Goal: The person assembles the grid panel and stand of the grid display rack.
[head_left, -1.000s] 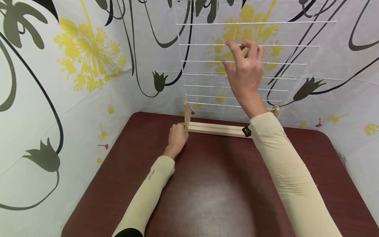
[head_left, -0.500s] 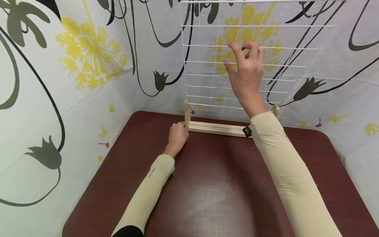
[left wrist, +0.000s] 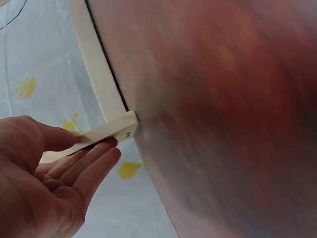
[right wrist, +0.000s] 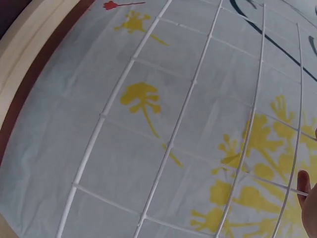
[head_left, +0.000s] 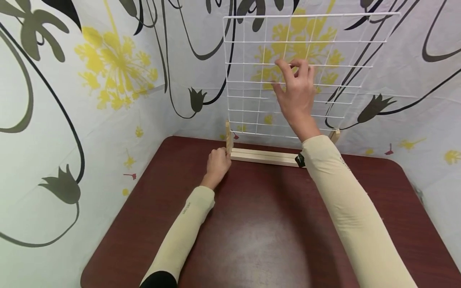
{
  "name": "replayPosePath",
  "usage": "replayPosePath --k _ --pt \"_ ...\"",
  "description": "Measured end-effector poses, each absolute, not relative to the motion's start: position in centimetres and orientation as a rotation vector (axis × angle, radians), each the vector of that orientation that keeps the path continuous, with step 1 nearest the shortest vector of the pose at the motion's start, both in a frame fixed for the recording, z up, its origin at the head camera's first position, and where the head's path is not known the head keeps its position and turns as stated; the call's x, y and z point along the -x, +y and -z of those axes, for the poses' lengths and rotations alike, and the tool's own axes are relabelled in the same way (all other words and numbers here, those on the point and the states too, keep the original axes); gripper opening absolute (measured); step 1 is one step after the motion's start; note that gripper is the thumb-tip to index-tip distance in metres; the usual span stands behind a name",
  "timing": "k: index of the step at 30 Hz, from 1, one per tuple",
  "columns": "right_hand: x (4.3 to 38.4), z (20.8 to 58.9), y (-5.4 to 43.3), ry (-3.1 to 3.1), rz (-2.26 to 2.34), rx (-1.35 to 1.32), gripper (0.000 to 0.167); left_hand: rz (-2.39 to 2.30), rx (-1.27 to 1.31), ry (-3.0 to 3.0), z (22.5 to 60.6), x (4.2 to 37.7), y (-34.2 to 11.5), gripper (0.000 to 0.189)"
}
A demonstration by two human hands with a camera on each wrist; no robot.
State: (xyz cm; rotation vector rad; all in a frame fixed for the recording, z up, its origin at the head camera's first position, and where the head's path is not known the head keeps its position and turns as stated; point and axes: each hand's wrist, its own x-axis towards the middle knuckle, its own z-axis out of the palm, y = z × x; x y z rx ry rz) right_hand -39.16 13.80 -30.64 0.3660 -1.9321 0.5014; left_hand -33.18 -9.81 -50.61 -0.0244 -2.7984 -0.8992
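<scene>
A white wire grid panel [head_left: 259,41] stands above the back of the table, its top bar in full view. My right hand [head_left: 298,94] holds it near the middle, fingers curled over one of its wires. Below is a pale wooden base bar [head_left: 266,157] with a short wooden upright [head_left: 229,138] at its left end and another upright [head_left: 335,136] at the right. My left hand [head_left: 218,166] pinches the left upright near its foot; the left wrist view shows thumb and fingers on either side of the wood [left wrist: 111,130]. Whether the grid sits in the uprights is unclear.
The dark red-brown table [head_left: 259,224] carries the wooden base along its far edge. Patterned cloth walls [head_left: 119,72] close in behind and at the left. A small black device [head_left: 300,160] sits at the right sleeve's cuff.
The grid has come down in the head view, so its top bar now shows. My right hand has lowered slightly with it. The left hand keeps its hold on the upright.
</scene>
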Motion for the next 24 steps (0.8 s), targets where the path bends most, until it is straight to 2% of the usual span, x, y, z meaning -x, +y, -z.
replayPosePath --k 9,13,19,24 --pt "39.1 32.0 13.1 -1.964 -0.476 -0.382 0.047 0.874 -0.024 -2.840 50.0 33.3 -9.7 0.016" --pt "39.0 32.5 13.2 -1.960 -0.488 -0.365 0.047 0.842 -0.044 -2.913 48.9 33.5 -10.1 0.028" --pt "38.8 33.3 13.1 -1.950 -0.478 -0.369 0.050 0.973 -0.054 -2.823 43.1 33.6 -12.1 0.062" --pt "38.7 33.4 13.3 -1.926 -0.481 -0.360 0.049 1.257 0.064 -2.358 36.9 36.0 -12.0 0.060"
